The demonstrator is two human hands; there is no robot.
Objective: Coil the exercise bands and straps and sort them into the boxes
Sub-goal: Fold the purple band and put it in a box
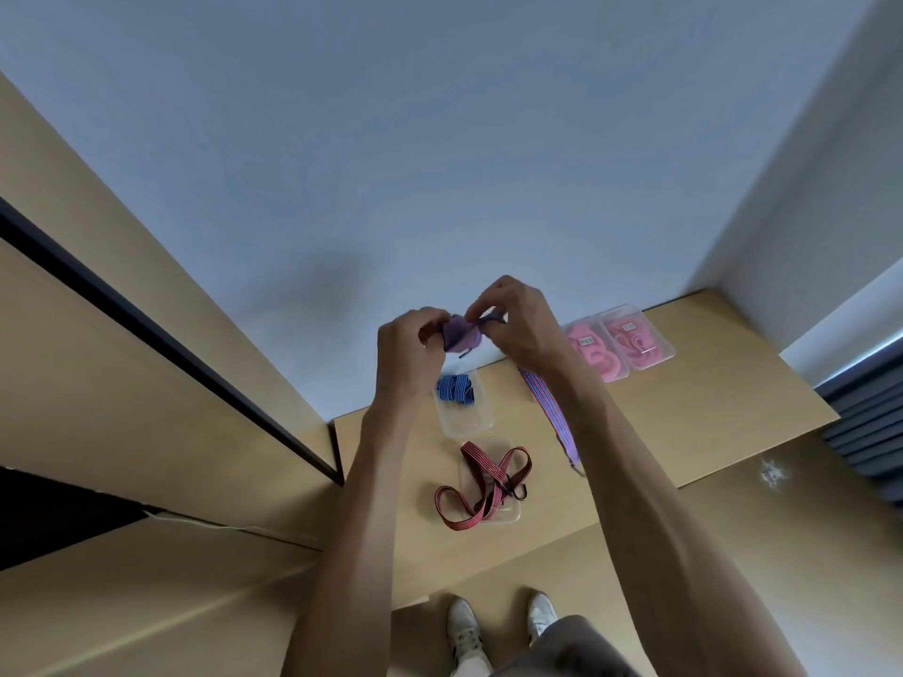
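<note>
- My left hand [408, 346] and right hand [513, 324] both pinch the purple striped fabric strap [462, 333], part-coiled, held above the light wooden table [684, 412].
- Strap tail hangs down to the table, right of the clear plastic box [464, 417] holding the blue striped coil [455, 388].

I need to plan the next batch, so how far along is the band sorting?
Done, it seems: a blue strap lies coiled in a clear box, and pink bands fill the two far boxes. In hand: the left hand and right hand are winding a purple strap, its tail hanging uncoiled. Left: the red strap sprawls loose over the near box.
</note>
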